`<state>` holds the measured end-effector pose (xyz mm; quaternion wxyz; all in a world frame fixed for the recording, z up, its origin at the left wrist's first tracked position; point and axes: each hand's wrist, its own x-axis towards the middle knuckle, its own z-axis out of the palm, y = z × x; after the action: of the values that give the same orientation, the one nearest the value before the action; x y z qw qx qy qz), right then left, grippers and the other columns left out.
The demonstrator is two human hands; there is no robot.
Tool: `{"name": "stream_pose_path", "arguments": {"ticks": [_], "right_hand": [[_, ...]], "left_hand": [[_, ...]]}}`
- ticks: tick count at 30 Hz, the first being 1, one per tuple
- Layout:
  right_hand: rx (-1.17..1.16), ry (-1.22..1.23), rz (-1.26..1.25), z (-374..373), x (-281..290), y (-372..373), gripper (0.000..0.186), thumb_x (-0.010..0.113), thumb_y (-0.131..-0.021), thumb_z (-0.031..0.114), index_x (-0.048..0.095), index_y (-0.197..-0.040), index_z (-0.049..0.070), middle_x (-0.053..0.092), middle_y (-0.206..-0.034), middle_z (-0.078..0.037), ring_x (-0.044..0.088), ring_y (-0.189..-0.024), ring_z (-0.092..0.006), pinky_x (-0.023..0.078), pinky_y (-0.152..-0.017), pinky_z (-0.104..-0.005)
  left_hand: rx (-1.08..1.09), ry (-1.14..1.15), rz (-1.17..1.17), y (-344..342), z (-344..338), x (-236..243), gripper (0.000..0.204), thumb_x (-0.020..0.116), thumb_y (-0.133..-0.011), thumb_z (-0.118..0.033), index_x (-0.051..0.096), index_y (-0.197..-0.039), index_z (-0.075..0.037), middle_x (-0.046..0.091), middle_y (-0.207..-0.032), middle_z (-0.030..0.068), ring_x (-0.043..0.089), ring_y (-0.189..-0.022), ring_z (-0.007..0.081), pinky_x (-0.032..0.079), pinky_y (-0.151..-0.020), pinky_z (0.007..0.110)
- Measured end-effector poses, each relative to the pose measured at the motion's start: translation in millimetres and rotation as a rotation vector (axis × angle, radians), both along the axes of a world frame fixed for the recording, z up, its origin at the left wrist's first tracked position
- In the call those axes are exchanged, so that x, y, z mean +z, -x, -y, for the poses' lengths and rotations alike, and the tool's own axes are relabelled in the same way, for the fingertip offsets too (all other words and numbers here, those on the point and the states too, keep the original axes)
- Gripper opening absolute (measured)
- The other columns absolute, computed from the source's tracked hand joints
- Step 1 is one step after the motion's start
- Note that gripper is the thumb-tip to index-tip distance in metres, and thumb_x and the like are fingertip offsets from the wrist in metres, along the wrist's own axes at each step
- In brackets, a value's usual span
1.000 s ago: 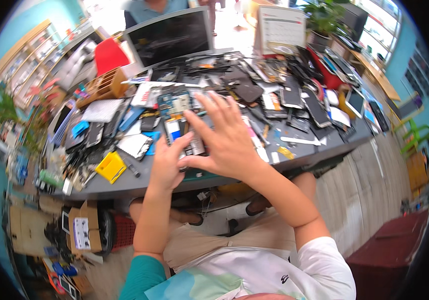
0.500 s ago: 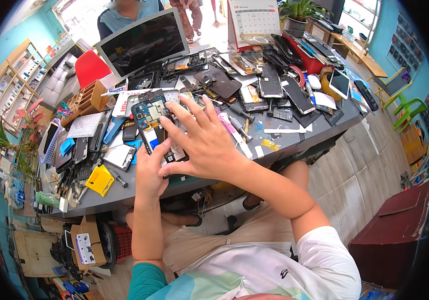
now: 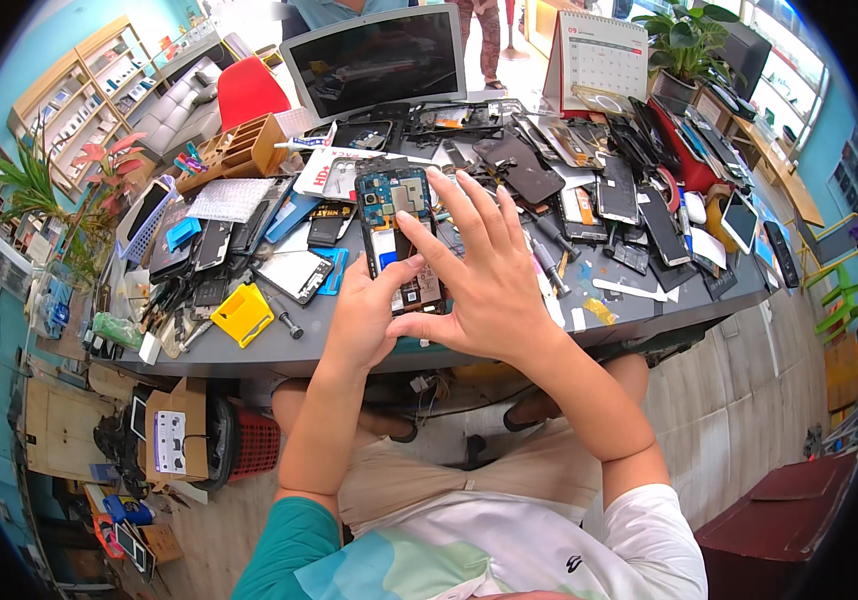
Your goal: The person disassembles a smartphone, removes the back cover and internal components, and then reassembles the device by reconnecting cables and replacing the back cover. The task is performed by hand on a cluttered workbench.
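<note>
Beside red-lettered packaging, left grip holds an opened phone, right grip wide.

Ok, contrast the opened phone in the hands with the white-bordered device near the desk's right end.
The opened phone bares its blue circuit board; the white-bordered device shows a dark screen. The opened phone sits in the left hand, right hand spread over it; the white-bordered device lies untouched by either. Both are flat and rectangular.
</note>
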<state>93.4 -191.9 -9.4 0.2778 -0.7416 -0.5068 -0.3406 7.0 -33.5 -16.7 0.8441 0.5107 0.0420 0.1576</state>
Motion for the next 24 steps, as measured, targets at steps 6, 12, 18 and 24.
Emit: {"name": "stream_pose_path", "arguments": {"ticks": [6,12,18,24], "right_hand": [[-0.014,0.013,-0.009,-0.3,-1.2,-0.2,0.1,0.058,-0.086,0.091,0.062,-0.152,0.016,0.039,-0.171,-0.023,0.037,-0.156,-0.046,0.025,-0.126,-0.0687],[0.003,0.001,-0.007,-3.7,1.7,1.1,0.1,0.061,-0.085,0.09,0.064,-0.148,0.013,0.038,-0.17,-0.023,0.036,-0.157,-0.0464,0.024,-0.126,-0.0699],[-0.007,0.009,-0.006,-4.1,2.4,1.7,0.101,0.063,-0.085,0.09,0.063,-0.148,0.012,0.038,-0.171,-0.023,0.036,-0.157,-0.0463,0.023,-0.126,-0.0697],[0.005,0.007,-0.002,-6.5,-0.7,3.3,0.102,0.063,-0.084,0.09,0.062,-0.149,0.01,0.039,-0.17,-0.024,0.037,-0.157,-0.0457,0.023,-0.126,-0.0689]], "left_hand": [[-0.05,0.024,-0.015,0.2,-1.5,-0.2,0.03,0.064,-0.105,-0.004,0.062,-0.134,0.0,0.074,-0.119,0.0099,0.075,-0.102,0.0181,0.063,-0.089,0.035],[-0.047,0.017,0.008,1.0,-4.2,-5.0,0.029,0.064,-0.105,-0.004,0.062,-0.133,0.0,0.073,-0.121,0.0102,0.075,-0.104,0.018,0.063,-0.091,0.035],[-0.045,0.008,0.02,-0.3,-3.1,-4.3,0.029,0.064,-0.106,-0.005,0.062,-0.135,0.0,0.073,-0.124,0.0093,0.074,-0.107,0.0175,0.062,-0.093,0.036],[-0.047,-0.009,0.039,-0.4,-1.9,-3.2,0.03,0.063,-0.107,-0.006,0.062,-0.137,0.0,0.073,-0.123,0.0088,0.074,-0.106,0.0166,0.062,-0.093,0.035]]}}
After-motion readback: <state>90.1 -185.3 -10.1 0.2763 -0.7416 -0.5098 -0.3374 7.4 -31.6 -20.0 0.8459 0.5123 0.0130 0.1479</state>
